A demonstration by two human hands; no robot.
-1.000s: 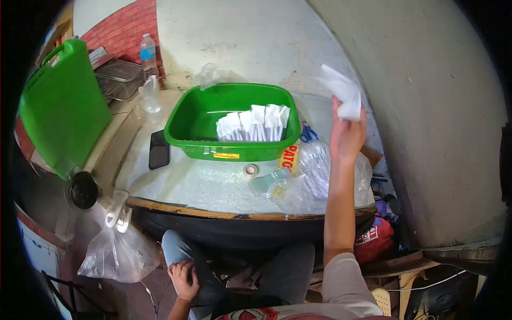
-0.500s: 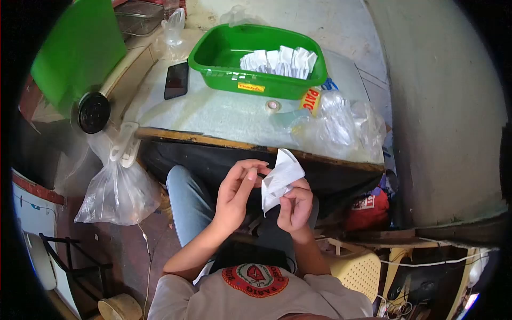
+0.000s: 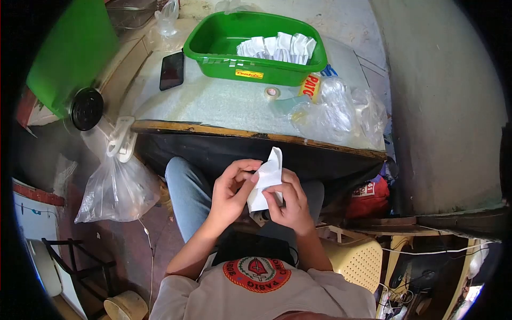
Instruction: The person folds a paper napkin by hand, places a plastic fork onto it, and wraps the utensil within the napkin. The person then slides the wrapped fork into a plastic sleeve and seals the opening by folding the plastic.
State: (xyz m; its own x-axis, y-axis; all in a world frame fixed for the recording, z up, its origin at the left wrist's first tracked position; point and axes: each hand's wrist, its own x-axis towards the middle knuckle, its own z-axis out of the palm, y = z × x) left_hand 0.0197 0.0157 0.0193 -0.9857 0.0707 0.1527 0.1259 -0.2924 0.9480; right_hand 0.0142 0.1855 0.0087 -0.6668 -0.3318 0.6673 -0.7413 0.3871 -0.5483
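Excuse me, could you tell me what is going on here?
A seated person is handling a folded piece of white paper between the left hand and right hand, over the lap and in front of the table. On the table, a green plastic basin holds a row of similar white folded pieces. A smartphone lies to the basin's left, with a roll of tape and clear plastic bags nearer the table's front edge.
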